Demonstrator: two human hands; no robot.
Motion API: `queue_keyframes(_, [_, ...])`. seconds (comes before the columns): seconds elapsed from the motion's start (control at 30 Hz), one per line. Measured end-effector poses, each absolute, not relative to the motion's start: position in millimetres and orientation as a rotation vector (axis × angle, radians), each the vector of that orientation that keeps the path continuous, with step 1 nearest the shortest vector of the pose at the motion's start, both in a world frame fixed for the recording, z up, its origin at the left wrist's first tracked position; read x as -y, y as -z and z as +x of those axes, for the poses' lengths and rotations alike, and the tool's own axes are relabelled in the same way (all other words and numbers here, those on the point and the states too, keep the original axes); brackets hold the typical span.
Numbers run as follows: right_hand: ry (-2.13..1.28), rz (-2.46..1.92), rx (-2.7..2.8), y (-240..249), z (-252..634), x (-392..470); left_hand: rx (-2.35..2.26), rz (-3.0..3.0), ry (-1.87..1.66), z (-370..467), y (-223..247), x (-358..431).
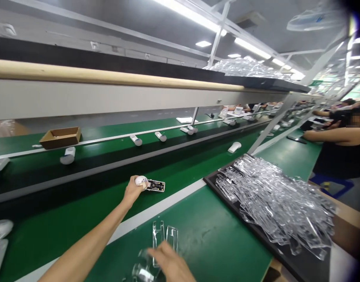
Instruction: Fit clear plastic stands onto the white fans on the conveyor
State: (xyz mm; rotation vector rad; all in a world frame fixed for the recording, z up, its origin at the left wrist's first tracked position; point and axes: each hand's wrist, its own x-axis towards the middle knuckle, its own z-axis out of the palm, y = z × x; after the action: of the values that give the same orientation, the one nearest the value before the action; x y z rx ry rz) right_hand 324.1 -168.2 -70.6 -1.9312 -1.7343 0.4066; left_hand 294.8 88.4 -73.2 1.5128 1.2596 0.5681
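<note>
My left hand (134, 190) is closed around the rounded end of a white handheld device (141, 181) over the green belt. A black circuit board (155, 185) lies exposed along the device's straight part, pointing right. My right hand (171, 263), smeared by motion, is low in the view over the green table. At its fingertips is a blurred clear plastic part (143, 254), seemingly pinched; the thumb is hidden. Beside and beyond that hand lie more clear plastic frames (171, 235), flat on the table.
A black tray (227, 203) heaped with clear plastic parts (274, 199) stands at right. White devices (234, 147) sit along the belt. A brown cardboard box (60, 137) stands at far left, under a long overhead shelf (109, 96). Another person (341, 135) works at far right.
</note>
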Motion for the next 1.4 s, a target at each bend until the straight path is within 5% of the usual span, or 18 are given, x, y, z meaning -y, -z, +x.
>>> queue_keyframes(0.23, [-0.372, -1.817, 1.503, 19.7, 311.0, 111.6, -1.129, 1.281, -0.861, 193.6, -5.5, -50.6])
queue_keyframes(0.57, [-0.107, -1.827, 1.632, 14.9, 188.2, 85.1, -1.201, 1.136, -0.895, 84.6, -56.4, -0.3])
queue_keyframes(1.0, [-0.275, -1.545, 1.797, -5.7, 129.1, 99.6, -0.914, 0.88, -0.902, 6.3, -23.1, 43.1])
queue_keyframes(1.2, [-0.649, -1.605, 1.077, -0.3, 114.4, 73.9, -1.124, 1.077, -1.111, 4.3, -25.3, 59.6])
queue_keyframes(1.4, [-0.6, -1.462, 0.996, 5.0, 119.0, 69.4, -1.209, 1.241, -1.175, 11.8, -25.5, 77.2])
